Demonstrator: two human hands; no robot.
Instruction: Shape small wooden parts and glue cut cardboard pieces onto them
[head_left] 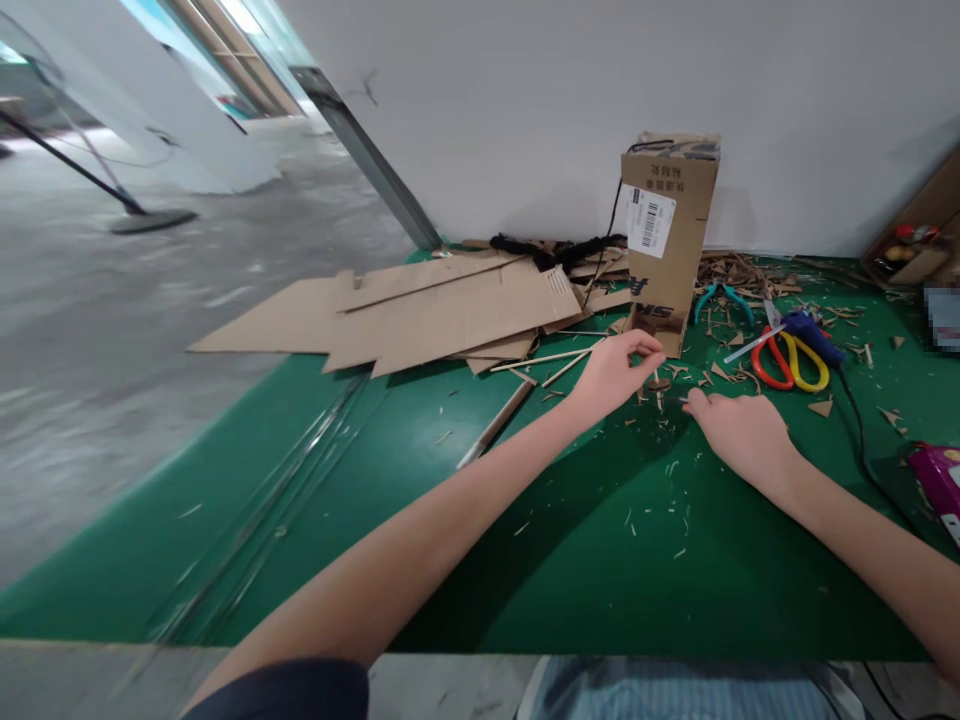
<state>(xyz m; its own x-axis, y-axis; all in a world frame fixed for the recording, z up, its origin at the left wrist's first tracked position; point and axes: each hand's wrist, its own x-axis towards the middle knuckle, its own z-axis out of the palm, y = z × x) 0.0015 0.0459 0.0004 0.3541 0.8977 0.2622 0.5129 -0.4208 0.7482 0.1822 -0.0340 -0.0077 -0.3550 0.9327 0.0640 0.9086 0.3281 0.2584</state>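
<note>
My left hand [616,372] is closed in a pinch in front of the tall cardboard box [667,220]. From its fingertips a short thin wooden stick points down, with a small round brown piece [658,385] on it. Just to the right, my right hand [739,428] is closed around a slim tool, of which only a narrow dark tip [681,400] shows; its kind is hidden by the fingers. Small pale shavings [661,425] lie on the green table below both hands. Long thin wooden sticks [544,360] lie left of my left hand.
Flat cardboard sheets [450,310] are stacked at the back left. Right of the box are teal pliers [724,300], red and yellow scissors [791,360] and a blue glue gun [814,335] with its cord. A purple object [937,485] sits at the right edge of the green table [300,560].
</note>
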